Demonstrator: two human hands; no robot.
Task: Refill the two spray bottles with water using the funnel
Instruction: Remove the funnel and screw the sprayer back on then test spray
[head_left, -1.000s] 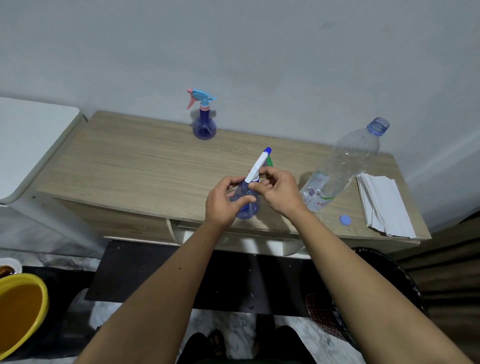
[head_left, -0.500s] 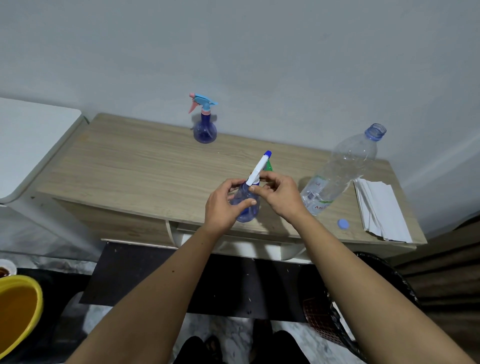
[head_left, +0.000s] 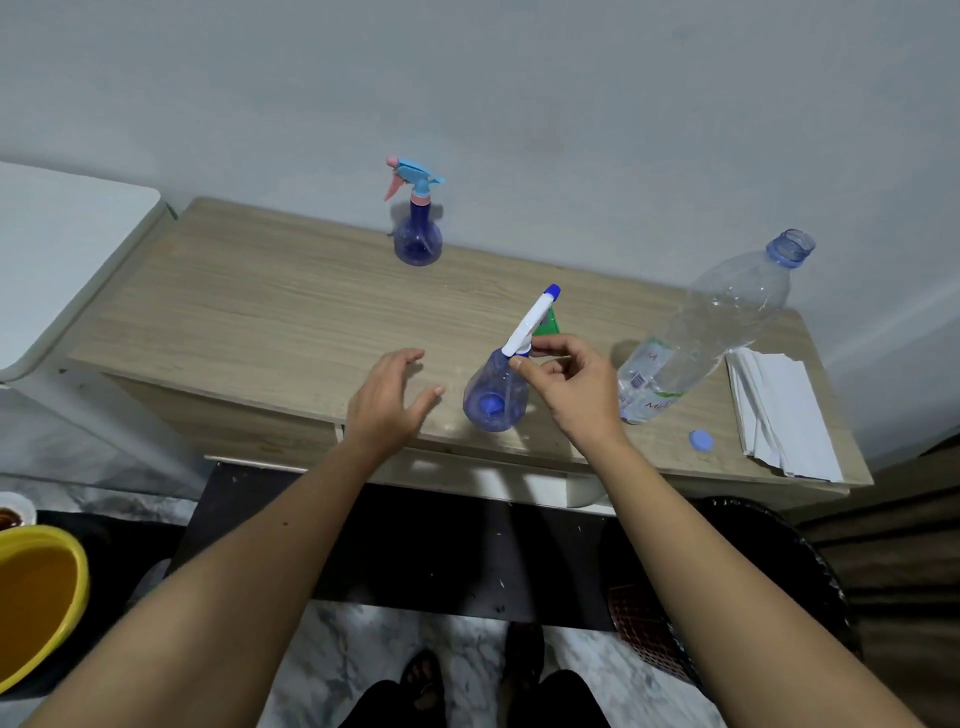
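Observation:
A blue spray bottle with a white and blue spray head stands near the front edge of the wooden table. My right hand pinches the collar of its spray head. Just left of the bottle, my left hand hovers with relaxed fingers, holding nothing. A second blue spray bottle with a light-blue and pink head stands at the back by the wall. A green piece, perhaps the funnel, peeks out behind the near bottle's head, mostly hidden.
A large clear water bottle without its cap stands at the right, its blue cap lying near the front edge. Folded white paper lies at the far right. A yellow basin sits on the floor at lower left.
My left hand has let go of the near spray bottle and moved away to the left. My right hand stays on the spray head's collar.

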